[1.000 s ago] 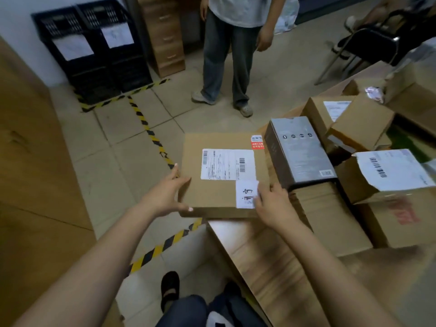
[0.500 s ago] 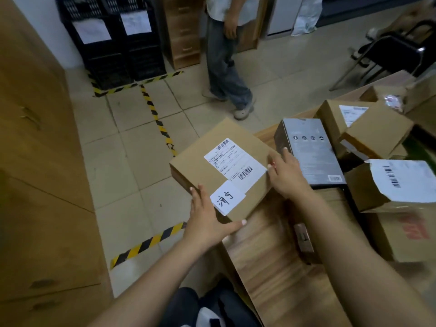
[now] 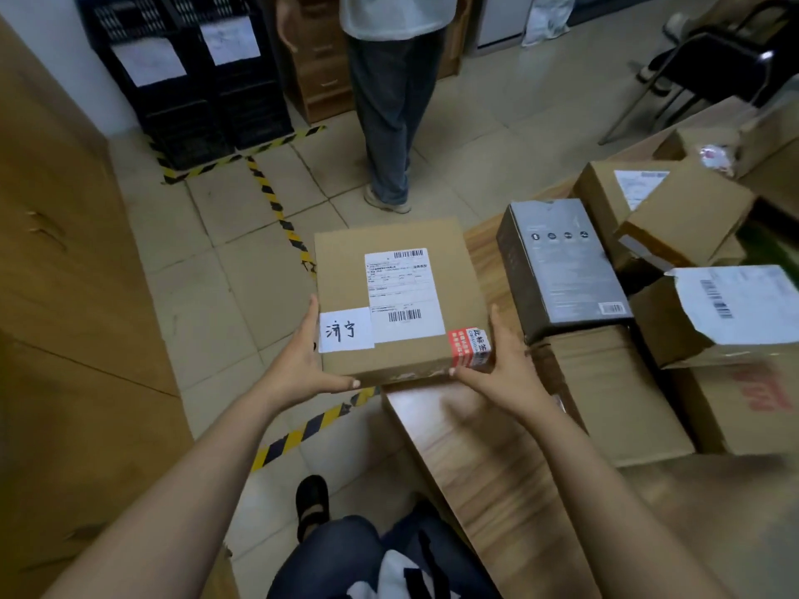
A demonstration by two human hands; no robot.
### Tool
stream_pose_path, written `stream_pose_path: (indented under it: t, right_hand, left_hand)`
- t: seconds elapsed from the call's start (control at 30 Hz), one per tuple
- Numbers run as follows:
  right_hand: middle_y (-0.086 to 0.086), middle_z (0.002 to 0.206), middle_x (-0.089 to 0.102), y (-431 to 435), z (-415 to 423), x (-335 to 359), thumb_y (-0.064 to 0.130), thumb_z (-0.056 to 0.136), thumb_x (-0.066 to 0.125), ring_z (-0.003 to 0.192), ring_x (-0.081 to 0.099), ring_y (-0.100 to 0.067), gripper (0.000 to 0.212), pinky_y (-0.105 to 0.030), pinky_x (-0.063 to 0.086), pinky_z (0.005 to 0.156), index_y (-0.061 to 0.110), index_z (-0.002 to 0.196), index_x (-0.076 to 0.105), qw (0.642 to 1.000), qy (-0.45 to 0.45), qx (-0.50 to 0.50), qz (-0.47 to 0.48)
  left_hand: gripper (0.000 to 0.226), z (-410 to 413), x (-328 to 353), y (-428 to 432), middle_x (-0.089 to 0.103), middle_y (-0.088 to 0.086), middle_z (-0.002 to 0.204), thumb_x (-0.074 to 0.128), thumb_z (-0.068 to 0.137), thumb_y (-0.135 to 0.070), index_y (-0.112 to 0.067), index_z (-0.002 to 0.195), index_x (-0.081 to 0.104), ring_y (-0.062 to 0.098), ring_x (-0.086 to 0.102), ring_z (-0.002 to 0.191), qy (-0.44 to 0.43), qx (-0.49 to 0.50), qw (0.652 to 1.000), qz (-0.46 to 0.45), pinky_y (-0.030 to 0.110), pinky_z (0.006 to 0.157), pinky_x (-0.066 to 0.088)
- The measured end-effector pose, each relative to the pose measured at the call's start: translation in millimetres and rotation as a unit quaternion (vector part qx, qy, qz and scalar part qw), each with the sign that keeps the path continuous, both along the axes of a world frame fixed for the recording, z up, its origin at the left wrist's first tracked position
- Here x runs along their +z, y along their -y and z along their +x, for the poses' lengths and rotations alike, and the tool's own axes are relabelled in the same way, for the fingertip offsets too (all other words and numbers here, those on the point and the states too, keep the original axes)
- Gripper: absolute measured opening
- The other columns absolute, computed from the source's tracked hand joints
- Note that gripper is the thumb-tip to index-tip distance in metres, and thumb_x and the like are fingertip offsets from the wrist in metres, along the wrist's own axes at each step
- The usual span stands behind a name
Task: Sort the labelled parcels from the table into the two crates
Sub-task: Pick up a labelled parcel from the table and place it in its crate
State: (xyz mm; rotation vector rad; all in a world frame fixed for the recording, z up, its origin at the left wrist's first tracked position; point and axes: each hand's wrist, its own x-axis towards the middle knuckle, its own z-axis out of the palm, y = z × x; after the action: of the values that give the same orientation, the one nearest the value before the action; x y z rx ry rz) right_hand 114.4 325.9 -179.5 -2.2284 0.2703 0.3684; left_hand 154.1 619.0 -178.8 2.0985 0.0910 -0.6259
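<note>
A flat brown cardboard parcel (image 3: 346, 270) with a white shipping label, a small handwritten white tag and a red sticker is held over the left edge of the wooden table (image 3: 488, 469). My left hand (image 3: 302, 365) grips its near left corner, thumb along the front edge. My right hand (image 3: 497, 365) grips its near right corner by the red sticker. Two black crates (image 3: 186, 105) with white paper sheets on their fronts stand against the far wall on the floor.
A person (image 3: 389, 101) stands on the floor between the table and the crates. On the table lie a grey box (image 3: 557, 265) and several cardboard parcels (image 3: 691, 330). Yellow-black tape marks the floor. A wooden cabinet (image 3: 65, 296) lines the left; a black chair (image 3: 713, 67) stands far right.
I turned the parcel so its long side points away from me, and both hands shifted to its near corners. The standing person stepped closer to the crates.
</note>
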Motion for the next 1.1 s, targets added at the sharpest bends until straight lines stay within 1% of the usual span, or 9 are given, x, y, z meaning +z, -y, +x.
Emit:
stream_pose_path:
  t: [0.13,0.27,0.37,0.43,0.57,0.67,0.77,0.97,1.1]
  right_hand:
    - [0.006,0.144,0.047,-6.3,7.7,-17.6,0.049,0.044,0.087,0.132,0.048,-0.019,0.142,-0.044,0.039,0.111,0.039,0.153,-0.004,0.996,-0.033,-0.076,0.044]
    - [0.004,0.124,0.051,-22.2,7.3,-7.9,0.016,0.054,0.094,0.12,0.052,-0.017,0.119,-0.018,0.038,0.094,0.017,0.148,0.022,0.992,-0.003,-0.114,0.053]
    - [0.013,0.113,0.046,-42.7,-7.2,6.5,0.003,0.061,0.09,0.109,0.045,-0.008,0.108,-0.006,0.03,0.078,0.008,0.147,0.023,0.985,0.058,-0.154,0.043]
    - [0.023,0.108,0.043,-55.3,-14.9,13.1,0.002,0.061,0.089,0.107,0.051,-0.007,0.111,-0.008,0.036,0.078,0.008,0.148,0.02,0.975,0.102,-0.192,0.054]
    - [0.001,0.127,0.055,-77.7,-19.6,35.6,0.019,0.058,0.091,0.11,0.06,-0.009,0.112,-0.024,0.052,0.089,0.027,0.142,0.018,0.952,0.175,-0.245,0.06]
    - [0.002,0.142,0.044,-95.2,-25.9,65.2,0.033,0.056,0.091,0.124,0.052,-0.013,0.115,-0.043,0.05,0.099,0.04,0.143,0.016,0.936,0.217,-0.274,0.026]
    - [0.008,0.152,0.029,-112.7,-42.0,93.5,0.043,0.058,0.091,0.136,0.038,-0.01,0.124,-0.045,0.045,0.106,0.033,0.152,0.01,0.918,0.257,-0.303,-0.013]
    - [0.008,0.145,0.033,-134.8,-91.4,131.9,0.023,0.062,0.093,0.121,0.038,0.006,0.118,-0.003,0.036,0.089,0.024,0.151,0.015,0.859,0.335,-0.384,-0.05]
    - [0.024,0.123,0.041,-140.0,-124.4,149.3,0.012,0.059,0.093,0.11,0.044,0.025,0.117,0.005,0.036,0.08,0.022,0.146,0.017,0.832,0.382,-0.397,-0.073]
  left_hand:
    - [0.139,-2.6,-5.8,2.6,0.035,-0.022,0.138,0.091,0.061,-0.012,-0.029,0.153,-0.013,0.003,0.035,0.125,0.001,0.017,0.999,-0.04,0.024,0.1,0.032]
    - [0.132,0.2,-2.4,3.3,0.041,-0.033,0.12,0.089,0.063,-0.007,-0.031,0.154,-0.004,-0.003,0.043,0.113,0.024,0.02,0.998,-0.054,0.014,0.084,0.04]
    - [0.127,8.2,8.9,-8.3,0.04,-0.042,0.113,0.086,0.065,-0.004,-0.038,0.151,-0.001,-0.026,0.047,0.094,0.061,-0.01,0.996,-0.064,0.006,0.074,0.043]
    - [0.13,15.2,19.0,-19.7,0.042,-0.048,0.115,0.086,0.063,-0.005,-0.04,0.152,-0.002,-0.029,0.045,0.098,0.088,-0.029,0.993,-0.071,0.017,0.083,0.047]
    - [0.13,33.5,50.5,-39.9,0.036,-0.055,0.118,0.087,0.063,-0.006,-0.044,0.151,-0.001,-0.024,0.042,0.111,0.152,-0.07,0.981,-0.103,0.02,0.088,0.044]
    - [0.126,44.5,74.6,-47.7,0.039,-0.055,0.116,0.084,0.064,0.002,-0.043,0.15,0.004,-0.024,0.042,0.111,0.217,-0.111,0.961,-0.132,0.005,0.077,0.042]
    - [0.128,52.2,96.7,-53.3,0.034,-0.056,0.121,0.085,0.062,0.0,-0.052,0.145,0.002,-0.024,0.037,0.118,0.261,-0.159,0.939,-0.16,0.013,0.086,0.04]
    - [0.13,56.2,143.7,-45.8,0.032,-0.041,0.141,0.089,0.059,-0.005,-0.041,0.152,0.004,-0.009,0.035,0.133,0.306,-0.276,0.887,-0.21,0.023,0.102,0.036]
    - [0.132,48.6,162.7,-31.2,0.029,-0.032,0.148,0.091,0.058,-0.011,-0.036,0.153,0.002,-0.004,0.032,0.137,0.324,-0.337,0.85,-0.241,0.035,0.111,0.035]
